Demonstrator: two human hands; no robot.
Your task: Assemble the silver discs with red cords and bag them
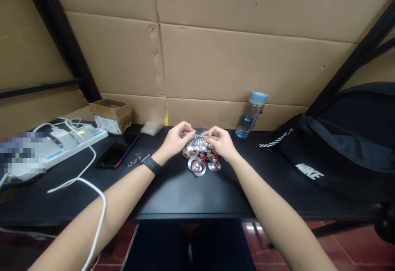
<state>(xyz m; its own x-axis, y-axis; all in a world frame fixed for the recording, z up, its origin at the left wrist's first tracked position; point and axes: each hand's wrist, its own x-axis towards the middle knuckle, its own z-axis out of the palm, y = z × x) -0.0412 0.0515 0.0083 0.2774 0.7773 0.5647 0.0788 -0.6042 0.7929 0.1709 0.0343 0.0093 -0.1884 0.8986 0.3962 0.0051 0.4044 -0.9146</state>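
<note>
- Well, a clear plastic bag (197,142) was pinched by the left hand (181,135) and right hand (219,140), close together.
- Metal finger cymbals (199,171) with red strings (202,158) were heaped beside it on the black table (185,197).

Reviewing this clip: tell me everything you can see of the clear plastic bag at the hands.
The clear plastic bag looks thin, glossy and crumpled, with bright glare on its folds. It is pinched between the fingertips of the left hand and right hand, overlapping the far part of the metal cymbals in view. Its opening, any contents and whether it touches the cymbals cannot be made out.
</note>
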